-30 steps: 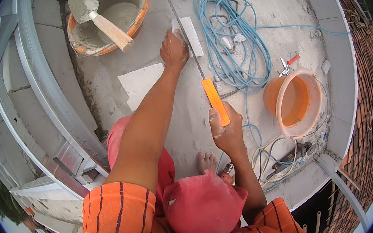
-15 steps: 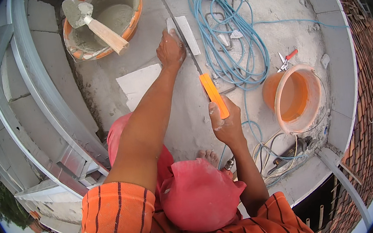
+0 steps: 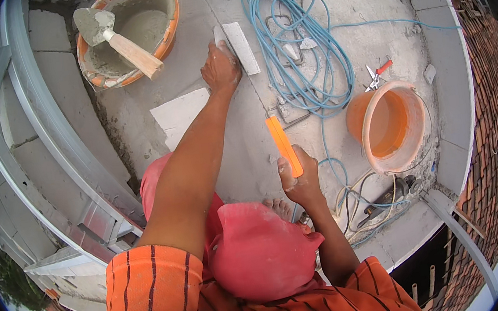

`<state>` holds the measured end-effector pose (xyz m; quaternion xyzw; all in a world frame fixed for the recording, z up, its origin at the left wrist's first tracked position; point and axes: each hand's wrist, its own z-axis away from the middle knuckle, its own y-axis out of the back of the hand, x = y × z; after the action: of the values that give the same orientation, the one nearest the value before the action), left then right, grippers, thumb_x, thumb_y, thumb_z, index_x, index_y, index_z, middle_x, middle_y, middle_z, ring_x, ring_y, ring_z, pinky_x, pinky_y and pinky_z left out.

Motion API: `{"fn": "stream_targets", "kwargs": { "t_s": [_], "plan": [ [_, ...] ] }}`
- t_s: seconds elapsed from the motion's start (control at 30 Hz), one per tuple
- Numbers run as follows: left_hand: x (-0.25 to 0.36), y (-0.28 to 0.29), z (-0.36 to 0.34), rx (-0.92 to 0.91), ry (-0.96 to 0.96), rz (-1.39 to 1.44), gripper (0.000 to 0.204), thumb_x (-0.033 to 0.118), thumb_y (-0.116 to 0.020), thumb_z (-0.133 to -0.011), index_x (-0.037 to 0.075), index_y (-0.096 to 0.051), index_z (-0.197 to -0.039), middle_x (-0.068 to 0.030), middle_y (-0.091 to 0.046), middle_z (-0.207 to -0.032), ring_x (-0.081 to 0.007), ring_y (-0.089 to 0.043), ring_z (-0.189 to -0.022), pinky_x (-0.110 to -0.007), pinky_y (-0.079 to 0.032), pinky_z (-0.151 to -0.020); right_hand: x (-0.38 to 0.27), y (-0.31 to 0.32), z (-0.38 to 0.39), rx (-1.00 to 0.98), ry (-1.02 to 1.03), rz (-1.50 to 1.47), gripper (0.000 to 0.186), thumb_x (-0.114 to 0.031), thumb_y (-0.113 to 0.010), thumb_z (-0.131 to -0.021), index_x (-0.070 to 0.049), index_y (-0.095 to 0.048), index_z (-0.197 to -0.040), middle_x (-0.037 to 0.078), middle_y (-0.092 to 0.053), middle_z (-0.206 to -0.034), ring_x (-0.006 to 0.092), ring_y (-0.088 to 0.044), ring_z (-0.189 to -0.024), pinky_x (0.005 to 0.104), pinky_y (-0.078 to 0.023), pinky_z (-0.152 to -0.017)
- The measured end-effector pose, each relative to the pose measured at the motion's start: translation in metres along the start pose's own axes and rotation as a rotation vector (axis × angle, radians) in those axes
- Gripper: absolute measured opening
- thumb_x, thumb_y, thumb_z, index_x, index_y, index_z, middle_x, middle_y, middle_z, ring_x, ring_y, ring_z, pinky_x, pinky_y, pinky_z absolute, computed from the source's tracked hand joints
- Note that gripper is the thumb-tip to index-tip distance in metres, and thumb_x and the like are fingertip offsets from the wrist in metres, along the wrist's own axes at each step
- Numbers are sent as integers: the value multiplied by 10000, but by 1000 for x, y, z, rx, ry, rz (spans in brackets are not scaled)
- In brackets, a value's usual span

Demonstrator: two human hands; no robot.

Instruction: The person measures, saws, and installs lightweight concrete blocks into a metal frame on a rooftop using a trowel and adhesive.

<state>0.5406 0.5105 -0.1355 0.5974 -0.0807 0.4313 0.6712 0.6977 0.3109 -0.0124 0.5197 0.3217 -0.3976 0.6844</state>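
A handsaw with an orange handle (image 3: 283, 145) is gripped in my right hand (image 3: 302, 175), fingers wrapped round the lower end. Its thin dark blade (image 3: 256, 96) points away from me and crosses a small white block (image 3: 241, 49), with part of the block on either side. My left hand (image 3: 220, 68) is closed on the block's left part, holding it against the concrete; some fingertips are hidden. Left of my left wrist lies a flat, pale offcut (image 3: 182, 115).
An orange bucket of wet mortar (image 3: 169, 38) with a trowel (image 3: 132, 49) across it stands far left. Coiled blue hose or cable (image 3: 338, 71), red-handled snips (image 3: 378, 74) and a tilted orange bucket (image 3: 421, 126) lie right. Metal channels (image 3: 52, 125) run along the left.
My right hand has drawn the saw back toward me, so its handle sits nearer. My left hand stays on the block. The whole view has shifted slightly.
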Motion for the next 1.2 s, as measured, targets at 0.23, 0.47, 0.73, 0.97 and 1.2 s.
{"fn": "stream_targets", "kwargs": {
  "t_s": [0.23, 0.47, 0.73, 0.97, 1.2],
  "plan": [
    [2, 1, 6, -26, 0, -21, 420, 315, -327, -1014, -37, -529, -1122, -271, -669, -971, -452, -635, -924, -504, -445, -875, 36, 33, 76, -36, -25, 66, 384, -377, -536, -928, -1, -558, -853, 117, -492, -606, 256, -517, -505, 348, -411, -505],
    [2, -1, -4, 8, -52, -91, 441, 323, -312, -1015, -38, -529, -1147, -275, -669, -964, -442, -641, -921, -497, -449, -861, 7, -1, 9, -37, -115, -116, 267, -248, -607, -889, 9, -545, -850, 111, -487, -618, 197, -465, -524, 335, -402, -518],
    [2, -3, 4, 0, -44, -108, 451, 328, -294, -1016, -35, -544, -1115, -271, -674, -941, -439, -641, -903, -491, -443, -857, 44, 29, 104, -66, -140, 127, 443, -423, -454, -907, -27, -628, -1000, 147, -580, -690, 292, -606, -597, 376, -473, -530],
    [2, -6, 3, 3, -36, -117, 432, 319, -316, -1009, -35, -543, -1106, -276, -672, -931, -444, -639, -902, -496, -442, -859, 16, -20, -7, 51, -102, -121, 270, -249, -594, -888, 4, -544, -807, 99, -470, -602, 183, -466, -553, 317, -401, -532],
    [-4, -10, 4, 39, -107, -73, 444, 326, -319, -1005, -48, -537, -1103, -303, -660, -914, -461, -634, -901, -514, -457, -828, 50, 24, 92, -47, -140, 11, 444, -428, -509, -905, 5, -567, -827, 119, -508, -598, 242, -541, -529, 331, -405, -507]
  ]
}}
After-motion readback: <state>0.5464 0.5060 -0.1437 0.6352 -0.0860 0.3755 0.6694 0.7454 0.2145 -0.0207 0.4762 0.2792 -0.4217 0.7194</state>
